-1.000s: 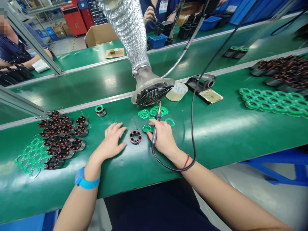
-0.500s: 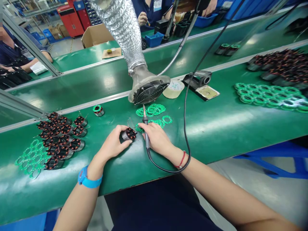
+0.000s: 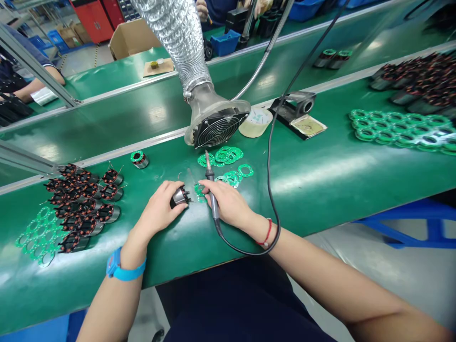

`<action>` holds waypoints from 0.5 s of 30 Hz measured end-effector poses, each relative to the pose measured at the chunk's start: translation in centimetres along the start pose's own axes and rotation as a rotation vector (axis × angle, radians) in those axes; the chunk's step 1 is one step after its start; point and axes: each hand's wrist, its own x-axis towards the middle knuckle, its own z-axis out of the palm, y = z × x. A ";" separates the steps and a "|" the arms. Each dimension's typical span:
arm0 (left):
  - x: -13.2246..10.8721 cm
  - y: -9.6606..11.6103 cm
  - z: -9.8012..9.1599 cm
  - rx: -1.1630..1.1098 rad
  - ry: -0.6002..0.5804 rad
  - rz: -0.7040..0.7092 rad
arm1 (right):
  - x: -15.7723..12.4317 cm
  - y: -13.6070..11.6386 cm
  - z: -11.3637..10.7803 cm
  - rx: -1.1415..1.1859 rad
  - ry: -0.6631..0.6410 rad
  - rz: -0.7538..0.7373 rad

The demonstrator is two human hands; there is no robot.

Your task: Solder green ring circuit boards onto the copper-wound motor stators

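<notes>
Between the thumb and fingers of my left hand [image 3: 162,204] is a motor stator [image 3: 180,195], a metal cylinder with copper windings, tipped so its wound end faces right. My right hand [image 3: 226,202] grips a soldering iron [image 3: 213,197] with its tip pointing up and away from me. The fingers of that hand also touch a green ring-shaped circuit board [image 3: 200,191] beside the stator. More ring boards [image 3: 228,155] lie in loose overlapping groups just beyond my right hand. The iron's black cable [image 3: 272,190] loops over my right wrist.
A fume extractor hood [image 3: 221,126] hangs low over the bench. Several wound stators [image 3: 81,199] and ring boards [image 3: 41,235] stand at left, with one board-topped stator [image 3: 139,159] apart. A tape roll [image 3: 255,122] and iron stand [image 3: 301,114] are behind; more ring boards [image 3: 402,128] lie right.
My left hand has tilted the stator onto its side, wound end now toward the right. The ring board at my right fingers has come closer to it. The camera view has shifted slightly.
</notes>
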 end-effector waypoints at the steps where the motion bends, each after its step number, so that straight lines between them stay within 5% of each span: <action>1: 0.1 0.1 0.2 -0.029 0.032 -0.013 | -0.1 0.0 -0.2 0.033 0.020 -0.005; 5: 0.5 0.7 1.4 -0.117 0.156 -0.044 | -0.8 -0.4 -2.1 0.155 0.094 0.051; 9: 0.8 1.3 2.6 -0.082 0.158 -0.018 | -2.2 -0.6 -3.8 0.158 0.225 0.131; 15: 0.8 1.3 2.7 -0.007 0.288 -0.011 | -4.1 -0.5 -4.1 0.281 0.342 0.253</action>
